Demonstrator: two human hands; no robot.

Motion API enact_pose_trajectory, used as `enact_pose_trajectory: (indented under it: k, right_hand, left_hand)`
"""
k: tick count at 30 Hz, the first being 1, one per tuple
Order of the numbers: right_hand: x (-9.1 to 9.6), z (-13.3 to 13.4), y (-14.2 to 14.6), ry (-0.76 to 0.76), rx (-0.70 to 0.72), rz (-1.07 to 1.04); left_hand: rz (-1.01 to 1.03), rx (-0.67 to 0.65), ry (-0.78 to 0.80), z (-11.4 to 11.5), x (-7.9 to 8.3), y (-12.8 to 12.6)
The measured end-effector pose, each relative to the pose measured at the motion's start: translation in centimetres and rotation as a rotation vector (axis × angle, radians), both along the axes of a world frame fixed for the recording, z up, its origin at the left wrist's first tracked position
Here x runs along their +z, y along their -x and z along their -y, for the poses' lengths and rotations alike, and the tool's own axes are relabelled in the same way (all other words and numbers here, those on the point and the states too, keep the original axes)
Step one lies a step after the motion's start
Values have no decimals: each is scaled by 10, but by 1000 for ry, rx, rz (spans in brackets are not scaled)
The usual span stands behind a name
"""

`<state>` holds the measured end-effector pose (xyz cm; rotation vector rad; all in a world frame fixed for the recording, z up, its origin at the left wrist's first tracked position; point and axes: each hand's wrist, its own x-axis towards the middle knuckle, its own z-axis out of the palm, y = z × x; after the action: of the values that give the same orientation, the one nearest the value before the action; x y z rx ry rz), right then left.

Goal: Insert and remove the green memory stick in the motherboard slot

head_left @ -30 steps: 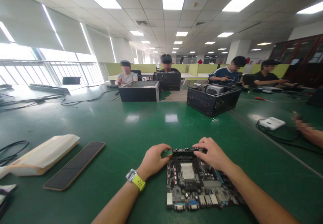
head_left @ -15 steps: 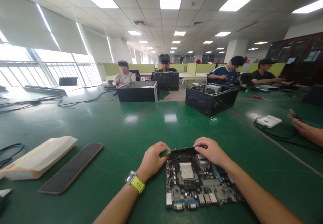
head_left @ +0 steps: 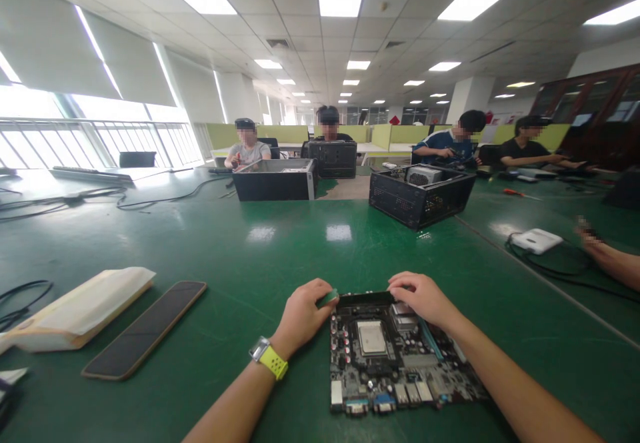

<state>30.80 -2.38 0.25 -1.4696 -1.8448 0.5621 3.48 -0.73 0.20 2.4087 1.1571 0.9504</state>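
Observation:
A bare motherboard [head_left: 410, 380] lies flat on the green table in front of me, its ports facing me. A pale square processor [head_left: 372, 338] sits in its socket. Along the board's far edge runs a dark upright strip, seemingly a memory stick [head_left: 364, 298], between my two hands. My left hand [head_left: 309, 313] is closed at the strip's left end, where a light green bit shows by the thumb. At the right end, my right hand [head_left: 423, 300] pinches with thumb and forefinger, beside a silver heatsink [head_left: 403, 318]. Whether the strip is fully in its slot is unclear.
To the left lie a dark phone-like slab [head_left: 145, 330] and a paper packet [head_left: 85, 306]. Two open computer cases [head_left: 273, 182] [head_left: 420, 196] stand ahead. Right are a white box [head_left: 537, 240] with cable, a screwdriver [head_left: 520, 194] and another person's arm [head_left: 610, 256]. Several people sit opposite.
The whole view has shifted very slightly. My right hand's fingertips have moved a touch to the right along the strip; the left hand stays in place at its end.

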Motion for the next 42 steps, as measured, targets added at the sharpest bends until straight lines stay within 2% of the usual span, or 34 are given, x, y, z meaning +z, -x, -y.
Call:
enact_pose_trajectory:
  k: [42]
  right_hand:
    - [-1,-1,-2,31,9,-27]
  left_hand:
    - [-34,19,-32,-3,-3,1]
